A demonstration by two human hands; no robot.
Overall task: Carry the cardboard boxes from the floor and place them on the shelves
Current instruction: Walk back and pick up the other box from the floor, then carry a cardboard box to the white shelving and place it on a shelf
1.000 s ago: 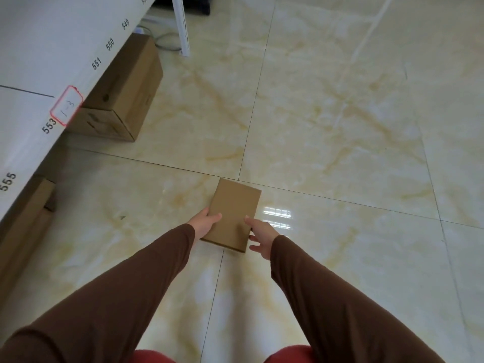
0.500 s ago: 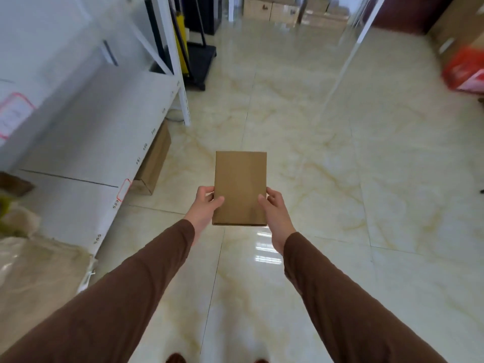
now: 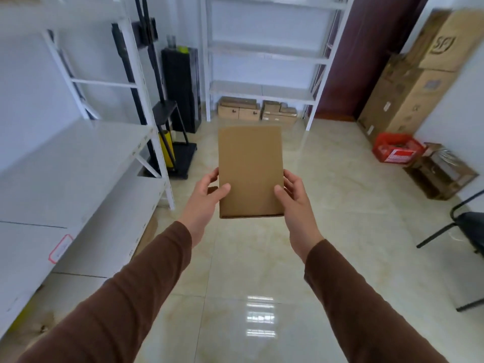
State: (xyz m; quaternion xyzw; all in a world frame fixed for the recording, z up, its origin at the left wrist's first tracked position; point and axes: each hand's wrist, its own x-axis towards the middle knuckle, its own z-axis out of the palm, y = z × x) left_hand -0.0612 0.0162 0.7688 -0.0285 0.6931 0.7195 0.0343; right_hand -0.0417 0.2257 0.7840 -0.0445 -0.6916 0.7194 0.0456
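Above the glossy cream tiled floor [image 3: 235, 297] we hold a flat, plain brown cardboard box [image 3: 251, 171] out in front of us, clear of any surface. Our left hand [image 3: 203, 203] clasps its left edge, thumb on top, and our right hand [image 3: 294, 197] clasps the right edge likewise. White metal shelves [image 3: 78, 166] stand to our left. More brown cardboard boxes [image 3: 256, 111] sit under the far white rack [image 3: 262, 87].
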